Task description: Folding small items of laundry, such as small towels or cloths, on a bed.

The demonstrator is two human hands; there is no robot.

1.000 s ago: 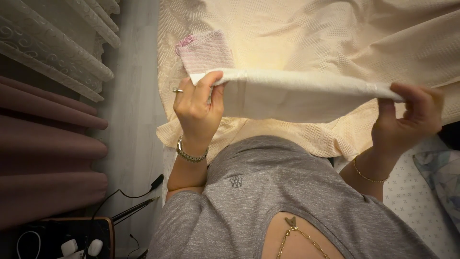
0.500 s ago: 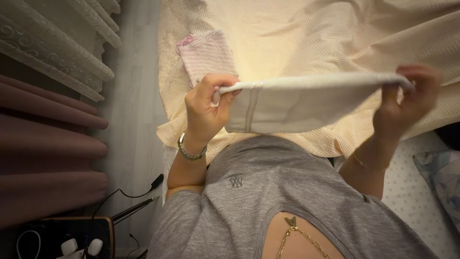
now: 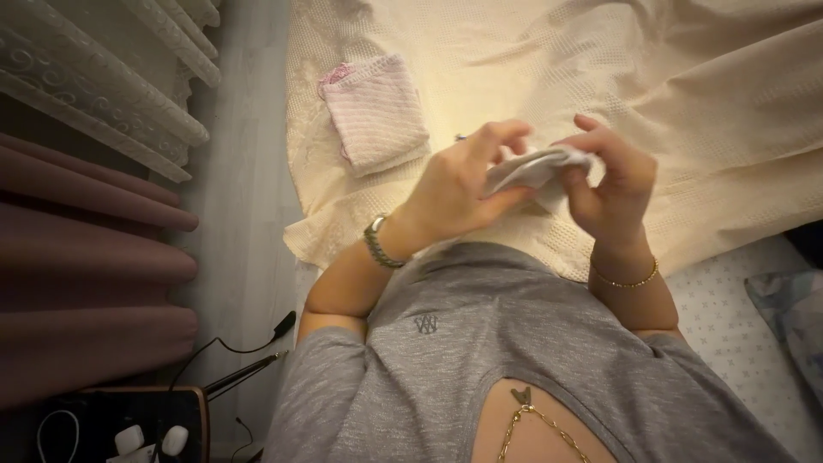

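We hold the white cloth (image 3: pixel 536 167) bunched between both hands above the bed's cream cover (image 3: pixel 703 111), just in front of our chest. Our left hand (image 3: pixel 459 193) pinches its near-left end, our right hand (image 3: pixel 613 180) curls fingers over its right end; its short length runs left to right, both hands equally close.

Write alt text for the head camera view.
Seen from above, a person's left hand and right hand meet, pinching a white cloth over a cream bedspread. A folded pink cloth lies to the left.
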